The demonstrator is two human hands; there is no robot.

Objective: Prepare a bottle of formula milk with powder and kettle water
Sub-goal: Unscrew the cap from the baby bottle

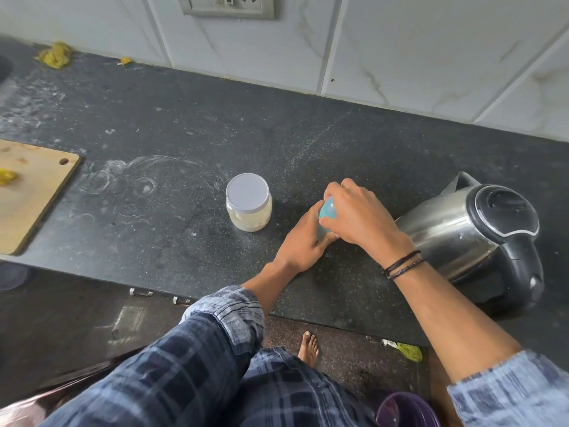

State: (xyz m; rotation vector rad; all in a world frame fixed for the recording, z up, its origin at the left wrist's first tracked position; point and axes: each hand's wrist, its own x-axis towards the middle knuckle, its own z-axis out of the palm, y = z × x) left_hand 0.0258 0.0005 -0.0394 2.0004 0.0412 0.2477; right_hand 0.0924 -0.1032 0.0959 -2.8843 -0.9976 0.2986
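Note:
A small baby bottle with a blue cap (327, 212) stands on the black counter (191, 127), mostly hidden by both hands. My left hand (303, 245) grips the bottle's body from the near side. My right hand (354, 215) curls over the blue cap from above. To the left of the bottle stands a clear jar of pale powder (249, 202) with its white lid on. A steel electric kettle (480, 232) with a black lid and handle sits to the right, its lid down.
A wooden cutting board (29, 192) with yellow scraps lies at the left edge. Yellow scraps (56, 55) lie by the tiled wall, under a socket panel (228, 6). A purple bucket (406, 411) stands on the floor below.

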